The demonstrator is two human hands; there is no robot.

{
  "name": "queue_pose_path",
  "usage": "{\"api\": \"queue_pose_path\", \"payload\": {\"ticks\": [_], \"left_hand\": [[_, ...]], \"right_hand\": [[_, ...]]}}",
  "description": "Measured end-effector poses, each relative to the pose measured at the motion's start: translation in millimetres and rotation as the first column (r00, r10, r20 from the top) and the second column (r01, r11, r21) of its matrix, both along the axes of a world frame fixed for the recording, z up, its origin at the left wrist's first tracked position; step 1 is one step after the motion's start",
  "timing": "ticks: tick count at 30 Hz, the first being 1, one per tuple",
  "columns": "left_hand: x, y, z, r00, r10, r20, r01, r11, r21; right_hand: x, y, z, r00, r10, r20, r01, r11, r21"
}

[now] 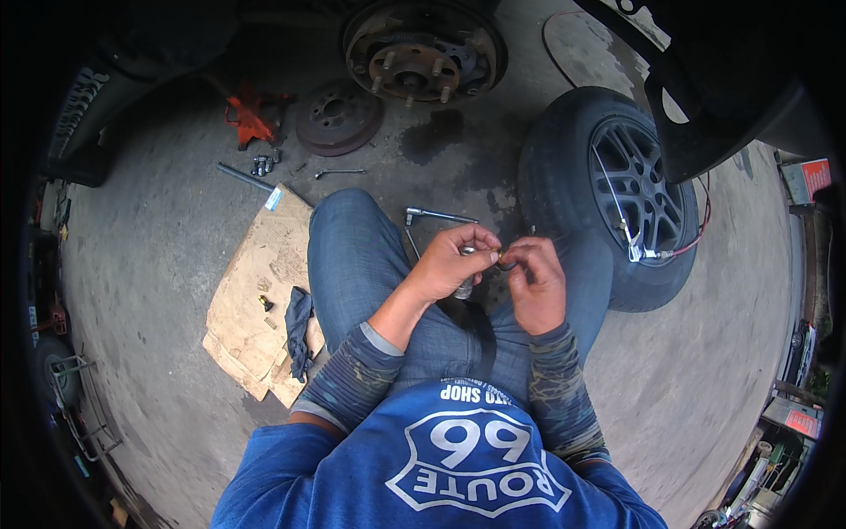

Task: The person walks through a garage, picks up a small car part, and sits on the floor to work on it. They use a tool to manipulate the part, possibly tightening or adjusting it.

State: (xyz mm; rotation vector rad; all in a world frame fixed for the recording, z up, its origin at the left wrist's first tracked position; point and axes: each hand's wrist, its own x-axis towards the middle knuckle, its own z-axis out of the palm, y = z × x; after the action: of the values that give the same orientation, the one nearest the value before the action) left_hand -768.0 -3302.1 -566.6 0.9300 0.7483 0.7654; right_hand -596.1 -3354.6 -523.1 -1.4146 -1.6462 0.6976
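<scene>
My left hand (pixel 445 264) is closed round a short grey metal cylinder (pixel 464 287), which shows below its fingers. Its thumb and forefinger meet a small dark and yellowish part (pixel 504 258) above my lap. From the other side my right hand (pixel 538 286) pinches that same part with its fingertips. The fingers partly cover it, so its exact kind is hidden. On the cardboard sheet (pixel 251 264) to my left lie a similar small black and yellow piece (pixel 265 302), a little spring (pixel 270 322) and a dark glove or cloth (pixel 299 333).
Ahead is an exposed wheel hub (pixel 414 69). A brake drum (pixel 339 117), an orange jack stand (pixel 253 121), a wrench (pixel 339 173) and a ratchet (pixel 441 214) lie on the floor. A wheel (pixel 608 194) with an air gun (pixel 641 249) and hose is beside my right leg.
</scene>
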Motion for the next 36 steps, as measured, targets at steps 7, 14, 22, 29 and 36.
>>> {"api": "queue_pose_path", "payload": {"ticks": [7,14,22,29,36], "left_hand": [[1,0,2,1.000,-0.009,-0.003,0.009,1.000,-0.019],[2,0,2,1.000,-0.013,-0.005,0.013,1.000,-0.023],[1,-1,6,1.000,-0.001,-0.023,0.000,1.000,-0.023],[1,-1,8,0.999,-0.007,-0.045,0.007,1.000,-0.005],[0,-2,9,0.999,-0.003,-0.054,0.003,1.000,-0.007]], "right_hand": [[0,1,-13,0.939,-0.099,-0.331,0.044,0.985,-0.170],[7,0,-22,0.778,-0.182,-0.601,-0.058,0.932,-0.357],[10,1,-23,0.697,-0.223,-0.681,-0.123,0.899,-0.421],[11,1,-20,0.567,-0.319,-0.760,-0.186,0.848,-0.495],[13,1,-19,0.508,-0.342,-0.790,-0.237,0.827,-0.510]]}}
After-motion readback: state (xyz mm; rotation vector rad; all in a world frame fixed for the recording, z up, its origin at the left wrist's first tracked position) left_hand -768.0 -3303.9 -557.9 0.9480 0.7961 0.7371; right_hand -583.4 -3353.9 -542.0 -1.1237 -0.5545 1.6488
